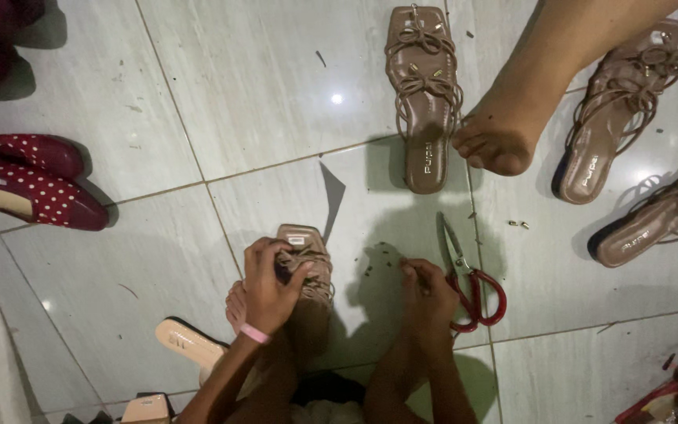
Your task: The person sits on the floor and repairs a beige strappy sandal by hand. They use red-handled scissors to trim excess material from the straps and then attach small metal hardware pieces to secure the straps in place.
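Lacing work is in hand, I judge: my left hand [270, 286] grips the straps of the tan strappy sandal [305, 271] on the tiled floor [158, 235], while my right hand [427, 292], fingers curled, touches the red-handled scissors [471, 286]; lifting them calls for a firm grasp.

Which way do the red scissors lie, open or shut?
Shut: the scissors lie flat on the floor, blades together, beside the right hand.
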`<action>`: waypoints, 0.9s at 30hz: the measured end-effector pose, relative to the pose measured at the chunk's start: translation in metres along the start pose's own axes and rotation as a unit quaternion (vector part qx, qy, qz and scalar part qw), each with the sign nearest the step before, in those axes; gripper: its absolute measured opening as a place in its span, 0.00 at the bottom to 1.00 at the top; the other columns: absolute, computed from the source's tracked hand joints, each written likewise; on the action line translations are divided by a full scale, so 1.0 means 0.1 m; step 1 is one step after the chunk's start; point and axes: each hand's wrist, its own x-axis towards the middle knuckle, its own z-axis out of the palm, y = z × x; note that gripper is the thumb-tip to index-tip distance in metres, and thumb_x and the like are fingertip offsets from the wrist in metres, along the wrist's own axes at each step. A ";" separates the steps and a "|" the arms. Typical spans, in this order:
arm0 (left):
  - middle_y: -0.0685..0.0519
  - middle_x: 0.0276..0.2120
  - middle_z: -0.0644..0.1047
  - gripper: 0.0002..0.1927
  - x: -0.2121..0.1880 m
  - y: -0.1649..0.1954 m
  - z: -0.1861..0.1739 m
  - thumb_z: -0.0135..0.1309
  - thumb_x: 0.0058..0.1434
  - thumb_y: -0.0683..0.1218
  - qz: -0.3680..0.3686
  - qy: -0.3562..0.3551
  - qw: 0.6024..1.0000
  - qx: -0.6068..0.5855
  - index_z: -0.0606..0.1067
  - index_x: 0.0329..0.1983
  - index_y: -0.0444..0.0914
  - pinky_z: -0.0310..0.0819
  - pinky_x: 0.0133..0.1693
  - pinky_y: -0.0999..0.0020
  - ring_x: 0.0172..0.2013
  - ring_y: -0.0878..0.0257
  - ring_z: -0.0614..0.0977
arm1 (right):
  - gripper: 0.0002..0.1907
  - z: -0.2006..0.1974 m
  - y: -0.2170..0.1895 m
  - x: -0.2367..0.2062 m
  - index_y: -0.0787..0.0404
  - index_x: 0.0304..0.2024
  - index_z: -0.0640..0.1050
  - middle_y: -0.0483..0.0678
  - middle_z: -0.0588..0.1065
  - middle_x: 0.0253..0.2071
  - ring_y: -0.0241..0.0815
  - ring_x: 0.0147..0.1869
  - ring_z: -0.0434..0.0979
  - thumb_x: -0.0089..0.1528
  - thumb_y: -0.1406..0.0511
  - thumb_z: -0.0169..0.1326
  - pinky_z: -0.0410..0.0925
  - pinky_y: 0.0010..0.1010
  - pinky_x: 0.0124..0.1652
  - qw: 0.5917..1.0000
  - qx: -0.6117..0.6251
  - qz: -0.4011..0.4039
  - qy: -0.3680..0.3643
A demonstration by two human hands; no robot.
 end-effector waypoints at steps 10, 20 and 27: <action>0.42 0.50 0.69 0.26 0.22 0.41 0.35 0.70 0.55 0.49 0.005 -0.109 0.993 -0.045 0.71 0.51 0.35 0.74 0.52 0.54 0.50 0.48 0.75 | 0.15 -0.09 0.20 0.19 0.69 0.55 0.75 0.52 0.80 0.43 0.37 0.46 0.81 0.65 0.73 0.57 0.75 0.27 0.47 0.987 0.161 0.013 0.002; 0.51 0.39 0.86 0.12 0.17 0.50 0.05 0.64 0.58 0.46 -0.085 -0.239 0.943 -0.213 0.84 0.44 0.38 0.80 0.39 0.70 0.36 0.64 0.85 | 0.33 0.23 -0.27 -0.04 0.65 0.60 0.72 0.46 0.84 0.37 0.36 0.39 0.85 0.55 0.66 0.69 0.76 0.27 0.41 0.992 0.004 -0.088 -0.090; 0.48 0.35 0.86 0.10 0.10 0.40 0.03 0.64 0.59 0.41 -0.234 -0.274 0.865 -0.348 0.84 0.42 0.31 0.82 0.38 0.72 0.34 0.68 0.85 | 0.33 0.25 -0.37 -0.02 0.59 0.62 0.72 0.43 0.84 0.37 0.41 0.39 0.81 0.57 0.63 0.70 0.75 0.30 0.39 0.943 -0.075 -0.311 -0.097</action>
